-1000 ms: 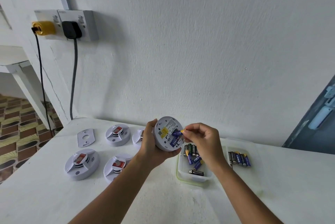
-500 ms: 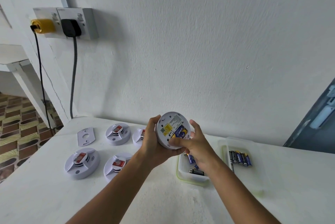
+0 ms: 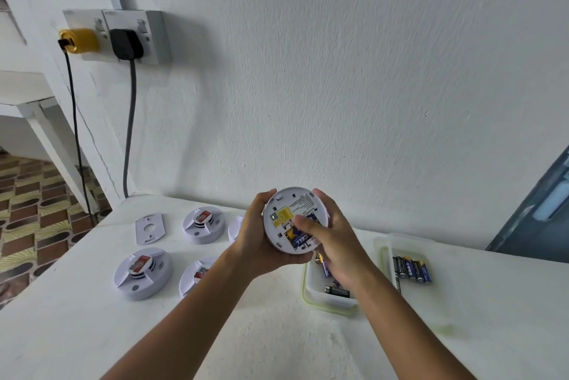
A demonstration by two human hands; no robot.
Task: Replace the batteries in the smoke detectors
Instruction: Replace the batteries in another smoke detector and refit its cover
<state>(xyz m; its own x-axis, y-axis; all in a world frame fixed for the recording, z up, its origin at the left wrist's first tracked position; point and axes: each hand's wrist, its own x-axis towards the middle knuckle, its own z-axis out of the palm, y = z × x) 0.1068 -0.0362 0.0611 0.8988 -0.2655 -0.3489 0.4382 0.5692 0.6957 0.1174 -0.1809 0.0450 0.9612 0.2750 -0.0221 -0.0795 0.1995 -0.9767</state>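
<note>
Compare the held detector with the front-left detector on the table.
The held detector is raised in both hands, back side showing with batteries exposed. The front-left detector lies flat on the table, untouched, red label up, no batteries visible. Both are round and white.

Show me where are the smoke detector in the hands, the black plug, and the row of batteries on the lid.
smoke detector (image 3: pixel 288 210), head view, on its white back face.
black plug (image 3: pixel 125 44), head view, on its body.
row of batteries (image 3: pixel 412 269), head view, on a middle battery.
</note>
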